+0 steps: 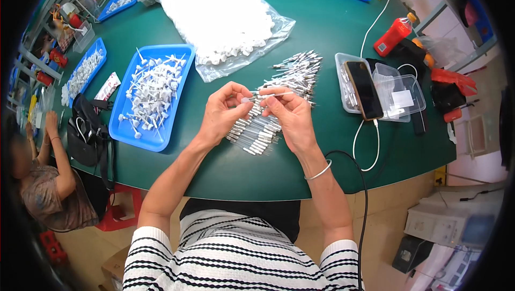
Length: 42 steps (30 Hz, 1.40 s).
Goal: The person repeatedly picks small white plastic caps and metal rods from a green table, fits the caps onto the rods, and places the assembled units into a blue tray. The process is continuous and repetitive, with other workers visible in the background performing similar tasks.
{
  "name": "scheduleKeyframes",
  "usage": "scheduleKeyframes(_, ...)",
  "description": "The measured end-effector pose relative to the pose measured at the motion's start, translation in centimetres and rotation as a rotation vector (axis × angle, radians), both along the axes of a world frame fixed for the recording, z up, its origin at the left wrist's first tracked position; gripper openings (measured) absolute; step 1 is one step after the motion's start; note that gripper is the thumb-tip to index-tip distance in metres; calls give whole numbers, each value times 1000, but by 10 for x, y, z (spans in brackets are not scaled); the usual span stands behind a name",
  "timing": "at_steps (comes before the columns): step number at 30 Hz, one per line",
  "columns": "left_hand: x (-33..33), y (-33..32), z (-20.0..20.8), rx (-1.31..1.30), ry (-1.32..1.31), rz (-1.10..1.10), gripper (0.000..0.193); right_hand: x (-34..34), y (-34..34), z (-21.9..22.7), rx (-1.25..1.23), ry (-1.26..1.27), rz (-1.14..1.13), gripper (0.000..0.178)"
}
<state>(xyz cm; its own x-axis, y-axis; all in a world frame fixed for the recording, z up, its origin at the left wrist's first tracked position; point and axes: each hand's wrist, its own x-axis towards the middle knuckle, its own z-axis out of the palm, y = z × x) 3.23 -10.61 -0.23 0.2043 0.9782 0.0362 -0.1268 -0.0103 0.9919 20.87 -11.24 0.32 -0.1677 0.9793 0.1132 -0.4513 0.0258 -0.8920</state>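
Over the green table (214,167), both my hands are raised close together with their fingertips pinched. My left hand (222,111) is closed on a small white plastic piece (245,100). My right hand (292,119) grips a thin rod with a white end (279,95), its tip pointing toward the left hand's piece. Whether the two parts touch is too small to tell. Beneath and beyond the hands lies a spread of similar thin rods (255,135) with white sections. To the left, a blue tray (153,143) holds many white pieces on thin stems.
A clear bag of white pieces (214,14) lies at the far middle. On the right are a plastic box (345,93), a phone (363,89) with a white cable, and a red bottle (394,34). A black bag (86,135) sits at left, beside a seated person (53,183).
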Motion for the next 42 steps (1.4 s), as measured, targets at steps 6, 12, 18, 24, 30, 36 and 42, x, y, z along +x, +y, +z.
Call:
scheduleKeyframes(6, -1, -1, 8, -251, -284, -69, 25, -6, -1, -2, 0, -20, -53, 15)
scheduleKeyframes(12, -8, -1, 9, -395, -407, -145, 28, -9, -5, 0, 135, -204, -201, 14)
scheduleKeyframes(18, -10, -1, 7, -420, -449, -139, 27, -15, -9, 3, 230, -294, -268, 13)
scheduleKeyframes(24, -7, -1, 10, -422, -437, -131, 25, -15, -9, 3, 355, -434, -330, 13)
scheduleKeyframes(30, -7, -2, 11, -410, -424, -122, 24, -14, -9, 4, 417, -526, -355, 11)
scheduleKeyframes(36, -7, -2, 8, -383, -405, -132, 24, -14, -8, 4, 503, -594, -387, 8)
scheduleKeyframes(42, -7, -2, 10, -376, -375, -122, 24, -13, -8, 5, 548, -651, -407, 8)
